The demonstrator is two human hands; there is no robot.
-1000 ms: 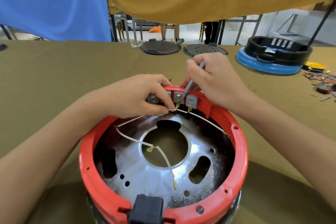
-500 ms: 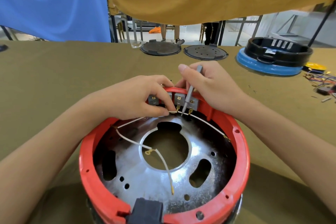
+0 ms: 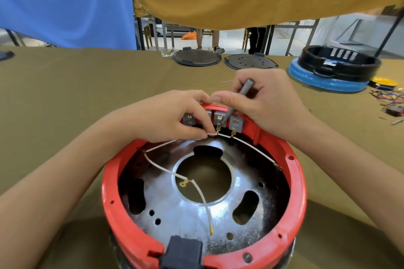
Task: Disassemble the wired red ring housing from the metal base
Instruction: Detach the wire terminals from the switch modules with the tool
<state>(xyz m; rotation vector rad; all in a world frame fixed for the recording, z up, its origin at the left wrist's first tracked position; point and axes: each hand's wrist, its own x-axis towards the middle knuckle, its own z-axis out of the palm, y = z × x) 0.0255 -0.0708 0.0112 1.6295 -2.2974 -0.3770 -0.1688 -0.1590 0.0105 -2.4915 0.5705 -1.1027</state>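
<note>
The red ring housing (image 3: pixel 299 192) sits on the shiny metal base (image 3: pixel 181 209) in front of me. Grey terminal blocks (image 3: pixel 236 123) line its far inner wall, with white wires (image 3: pixel 161 167) running from them. My left hand (image 3: pixel 172 116) pinches a white wire end right at the middle terminal. My right hand (image 3: pixel 260 102) grips a thin grey metal tool (image 3: pixel 237 102), its tip down at that same brass terminal. A loose wire with a ring lug hangs over the base's centre hole.
A black plug block (image 3: pixel 183 253) sits on the ring's near edge. Two dark round lids (image 3: pixel 196 58) lie at the table's far edge. A black ring on a blue base (image 3: pixel 332 72) stands far right, beside loose coloured wires (image 3: pixel 387 96). Olive cloth covers the table.
My right hand has tilted the tool more upright and shifted its grip, thumb now reaching toward my left hand. My left hand keeps its pinch on the wire end.
</note>
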